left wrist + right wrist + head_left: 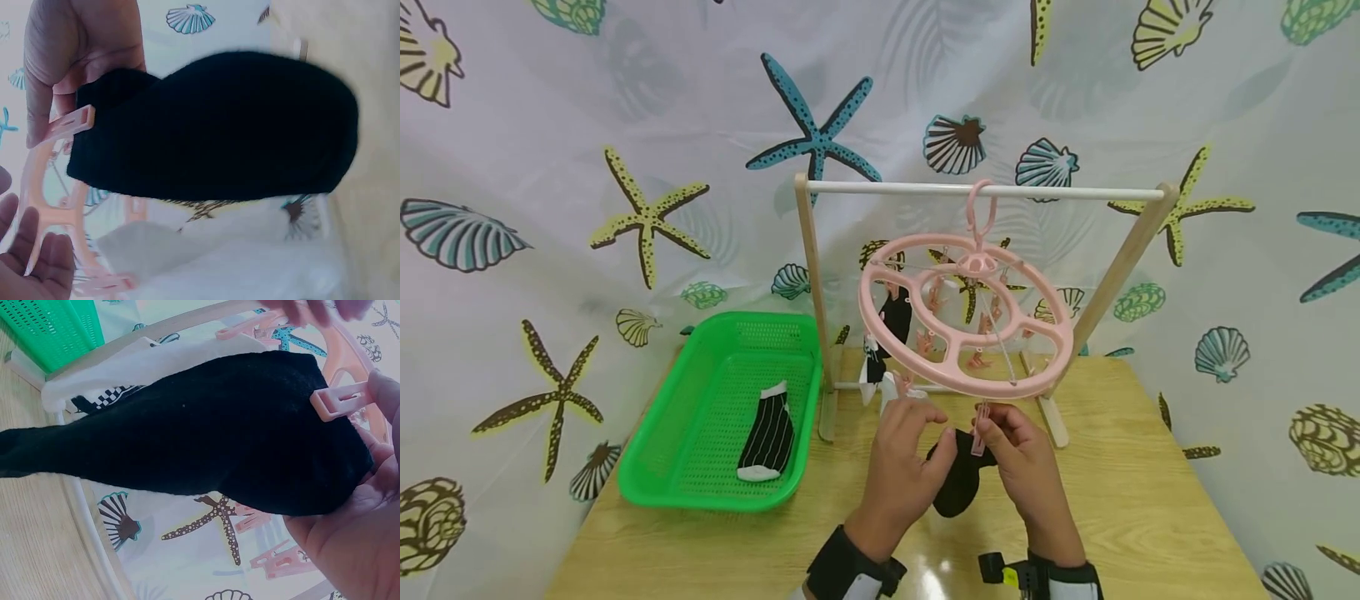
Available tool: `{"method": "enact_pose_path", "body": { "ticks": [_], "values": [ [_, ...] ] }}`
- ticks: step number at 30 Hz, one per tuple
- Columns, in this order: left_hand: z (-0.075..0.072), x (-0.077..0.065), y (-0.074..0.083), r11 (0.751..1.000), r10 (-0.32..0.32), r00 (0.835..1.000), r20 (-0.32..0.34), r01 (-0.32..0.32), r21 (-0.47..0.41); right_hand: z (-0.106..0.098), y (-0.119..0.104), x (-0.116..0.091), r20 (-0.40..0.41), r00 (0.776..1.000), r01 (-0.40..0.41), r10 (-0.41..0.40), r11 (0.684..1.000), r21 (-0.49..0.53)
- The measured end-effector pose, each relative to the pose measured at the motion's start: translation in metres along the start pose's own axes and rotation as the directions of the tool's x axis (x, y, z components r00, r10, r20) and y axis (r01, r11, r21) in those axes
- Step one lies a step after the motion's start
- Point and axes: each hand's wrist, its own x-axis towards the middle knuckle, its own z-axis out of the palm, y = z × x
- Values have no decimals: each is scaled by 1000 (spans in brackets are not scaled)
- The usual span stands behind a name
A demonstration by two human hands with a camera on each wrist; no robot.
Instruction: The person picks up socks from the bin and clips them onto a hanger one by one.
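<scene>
A black sock [957, 479] hangs from a pink clothespin [981, 429] at the near edge of the round pink hanger [963, 382]. My right hand [1025, 454] pinches that clothespin [342, 400], and its fingers lie behind the sock's upper edge [269, 425]. The pin's jaws sit over the fabric. My left hand [904, 462] is held just left of the sock with fingers loosely bent, holding nothing. The left wrist view shows its fingers [44, 262] apart from the sock [219, 125].
The hanger hooks over a white rod [887, 188] on a wooden stand [812, 275]. Other socks, among them a black one [895, 321] and a white one [137, 362], hang on its left side. Left stands a green basket [700, 502] with a striped sock [767, 437].
</scene>
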Motion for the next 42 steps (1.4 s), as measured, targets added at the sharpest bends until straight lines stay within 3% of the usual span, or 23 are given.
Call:
{"method": "enact_pose_path", "body": {
  "ticks": [3,7,11,14,23,42],
  "values": [
    [-1,13,4,985,144,989,-23,-141,100,-1,0,2,3,1000,-8,8,1000,3],
    [-2,28,11,937,248,969,11,-243,250,-3,0,3,13,1000,-20,20,1000,12],
    [-1,37,14,885,245,966,86,-259,387,-5,0,4,19,1000,-15,15,1000,12],
    [1,41,15,871,198,972,127,-233,433,-6,0,4,12,1000,-7,7,1000,10],
    [2,49,15,892,90,984,154,-148,427,-4,-1,6,8,1000,4,-4,1000,27],
    [-13,61,5,912,93,988,122,-133,387,3,0,10,38,999,36,-36,999,13]
  ]
}}
